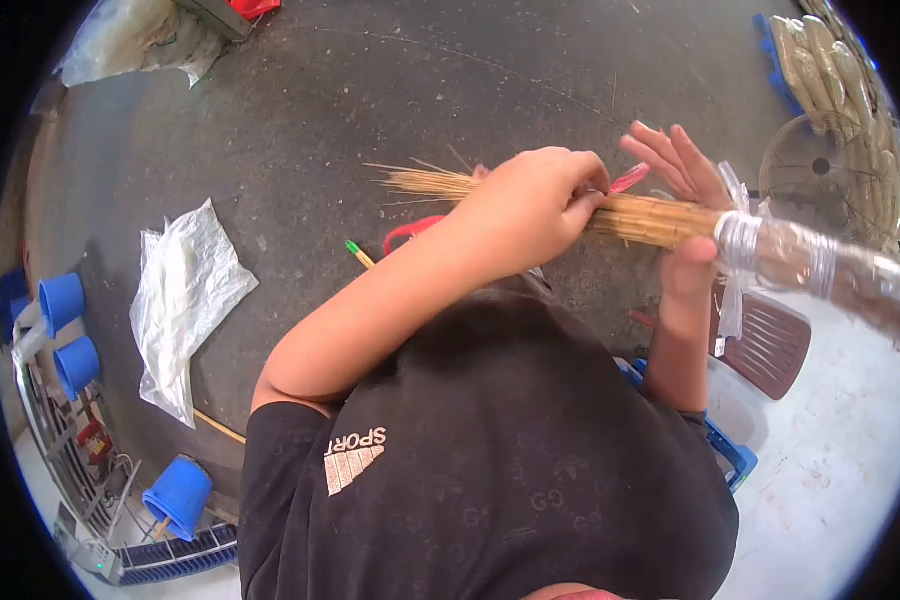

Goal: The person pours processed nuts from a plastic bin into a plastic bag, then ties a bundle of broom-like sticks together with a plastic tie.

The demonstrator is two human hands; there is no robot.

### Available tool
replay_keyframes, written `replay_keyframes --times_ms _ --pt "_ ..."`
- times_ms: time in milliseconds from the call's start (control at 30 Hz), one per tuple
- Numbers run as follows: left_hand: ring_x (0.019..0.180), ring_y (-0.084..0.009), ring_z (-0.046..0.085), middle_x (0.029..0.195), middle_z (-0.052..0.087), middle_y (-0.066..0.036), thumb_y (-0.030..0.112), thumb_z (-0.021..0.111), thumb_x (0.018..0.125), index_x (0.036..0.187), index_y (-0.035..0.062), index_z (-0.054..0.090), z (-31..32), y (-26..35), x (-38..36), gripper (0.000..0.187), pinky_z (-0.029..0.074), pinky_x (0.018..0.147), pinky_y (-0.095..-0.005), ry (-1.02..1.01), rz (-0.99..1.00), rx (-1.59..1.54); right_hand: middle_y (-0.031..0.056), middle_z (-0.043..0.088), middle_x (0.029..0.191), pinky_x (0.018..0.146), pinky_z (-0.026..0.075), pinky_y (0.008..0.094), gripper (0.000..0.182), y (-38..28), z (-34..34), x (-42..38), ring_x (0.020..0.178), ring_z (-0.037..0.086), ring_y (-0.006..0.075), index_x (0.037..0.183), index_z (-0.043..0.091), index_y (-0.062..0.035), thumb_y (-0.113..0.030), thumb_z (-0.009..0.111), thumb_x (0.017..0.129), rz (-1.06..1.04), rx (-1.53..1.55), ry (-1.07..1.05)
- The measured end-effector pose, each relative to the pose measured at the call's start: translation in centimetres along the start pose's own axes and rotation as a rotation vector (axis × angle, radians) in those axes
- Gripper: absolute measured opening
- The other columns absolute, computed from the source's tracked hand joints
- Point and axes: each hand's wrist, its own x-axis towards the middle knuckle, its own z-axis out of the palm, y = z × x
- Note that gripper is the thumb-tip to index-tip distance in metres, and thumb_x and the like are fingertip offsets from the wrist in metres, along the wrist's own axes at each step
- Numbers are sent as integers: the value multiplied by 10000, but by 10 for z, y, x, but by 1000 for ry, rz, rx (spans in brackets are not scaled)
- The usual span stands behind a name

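A bundle of thin yellowish sticks [660, 218] lies crosswise in front of my chest, its loose ends fanning out to the left. Clear plastic wrap [785, 255] encloses the bundle's thicker right part. My left hand [545, 205] is closed over the middle of the sticks, thumb and forefinger bent together. From beside those fingertips sticks out a pinkish-red strip [630, 179]. My right hand [685, 185] is behind the bundle near the wrap, its fingers stretched out beyond the far side and its thumb at the near edge. A red loop [410, 232] shows beyond my left forearm.
A crumpled white plastic sheet [185, 295] lies on the grey floor to the left. Blue buckets [180, 497] stand along the left side. A round fan [820, 165], a brown plastic seat [768, 345] and stacked wrapped bundles [820, 65] are at the right.
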Motion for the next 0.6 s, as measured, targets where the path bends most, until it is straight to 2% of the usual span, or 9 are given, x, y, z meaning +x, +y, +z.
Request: replay_keyframes --times_ms 33,100,167,267,333,467,533,567,600 --pt "775 -265 630 896 646 -155 165 661 860 1008 -1 634 -1 -8 5 224 494 707 -351 0 -5 0 258 607 1222 977 479 425 964 7 2 9 1088 644 276 1379 436 60 -731 514 832 -1 42 17" --pt "864 -279 631 1034 615 -163 196 707 828 1135 14 585 -1 -21 17 378 505 755 -355 63 239 75 252 618 1187 916 512 392 916 21 -5 18 1037 663 267 1363 437 62 -701 498 861 56 123 41" --pt "910 -290 628 1076 595 -167 207 729 808 1174 21 556 -4 -30 40 445 510 778 -363 8 207 49 236 640 1105 801 560 333 766 42 -8 36 906 700 250 1315 448 52 -615 440 941 -6 232 122" --pt "952 -320 636 1076 597 -158 213 767 776 1214 45 518 -14 -34 88 530 524 800 -398 -29 156 124 248 629 1120 802 560 328 729 56 -17 72 922 699 247 1319 442 46 -589 412 963 -41 319 242" --pt "924 -330 645 1065 617 -142 207 763 779 1200 56 528 -28 -31 124 505 528 775 -401 -74 197 267 225 610 1195 872 542 383 786 58 -39 105 1022 668 275 1314 471 25 -647 476 908 30 311 242" --pt "918 -324 659 1082 631 -132 198 759 779 1215 64 529 -44 -34 171 510 534 758 -397 -19 257 239 122 586 1306 1031 429 475 853 63 -94 180 1205 558 329 1282 551 -25 -664 703 738 -354 -372 -169" --pt "934 -327 655 1106 631 -133 157 753 763 1220 64 527 -45 -35 191 519 536 759 -402 -26 254 244 136 599 1270 988 469 415 712 73 -102 193 1163 594 304 1284 559 -55 -491 774 764 -18 -373 -513" --pt "941 -329 653 1107 630 -133 132 746 751 1221 66 527 -43 -39 200 522 537 762 -403 -6 275 230 125 653 1137 903 510 371 541 68 -92 200 1066 641 278 1215 582 -76 -339 772 782 115 -578 -553" --pt "949 -330 650 1108 630 -133 106 738 740 1221 67 527 -43 -42 207 527 537 765 -405 16 293 217 125 653 1137 903 510 371 541 73 -89 207 1066 641 278 1215 582 -76 -339 772 782 118 -573 -567"
